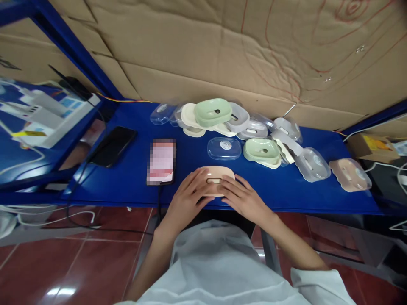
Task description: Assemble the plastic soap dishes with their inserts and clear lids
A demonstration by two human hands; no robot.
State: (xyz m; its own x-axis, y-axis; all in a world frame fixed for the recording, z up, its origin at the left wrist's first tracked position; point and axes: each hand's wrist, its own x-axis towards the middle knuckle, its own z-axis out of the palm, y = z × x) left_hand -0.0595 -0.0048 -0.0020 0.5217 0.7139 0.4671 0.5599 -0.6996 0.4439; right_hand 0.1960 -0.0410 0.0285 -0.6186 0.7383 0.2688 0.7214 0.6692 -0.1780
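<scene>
A peach soap dish (211, 173) with a slot in its middle is at the front edge of the blue table, between my two hands. My left hand (190, 191) wraps its left end, fingers over the top and thumb along the near side. The right end is gripped by my right hand (241, 195) in the same way. Just beyond lies a clear plastic lid (224, 148) with a round sticker. A green soap dish (262, 150) rests on a cream piece to the right of that lid.
Several green, cream and grey dishes and clear lids, among them a green dish (213, 112), crowd the back. A lit phone (161, 162) and a dark phone (113, 146) lie left. A peach dish with clear lid (350, 174) sits far right. Cardboard (190, 55) walls the back.
</scene>
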